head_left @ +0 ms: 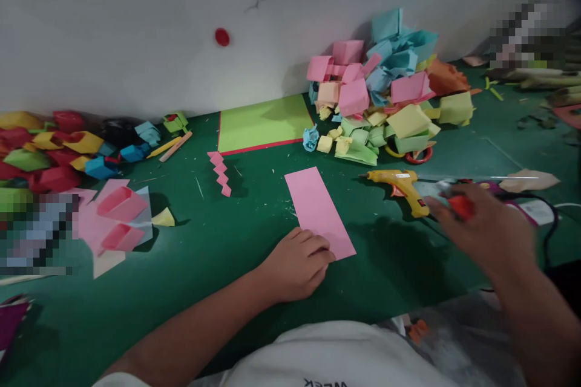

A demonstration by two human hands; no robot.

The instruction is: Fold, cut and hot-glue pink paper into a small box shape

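A flat pink paper strip (320,205) lies slanted on the green table. My left hand (302,263) rests on its near end, fingers curled together and pressing it down. At the right, my right hand (492,227) is raised over the table, its fingers closed around a small object with a red part (462,207) and a clear, greyish end. Motion blur hides what kind of object it is. Just left of that hand lies a yellow glue gun (402,187) with a clear glue stick (458,177) in its back.
Folded pink, blue and yellow papers (354,97) are heaped against the wall, with red-handled scissors (418,155) below. A lime green sheet (265,124) lies at the back beside a pink zigzag strip (220,174). Coloured paper pieces (54,151) and pink folded shapes (120,211) cover the left.
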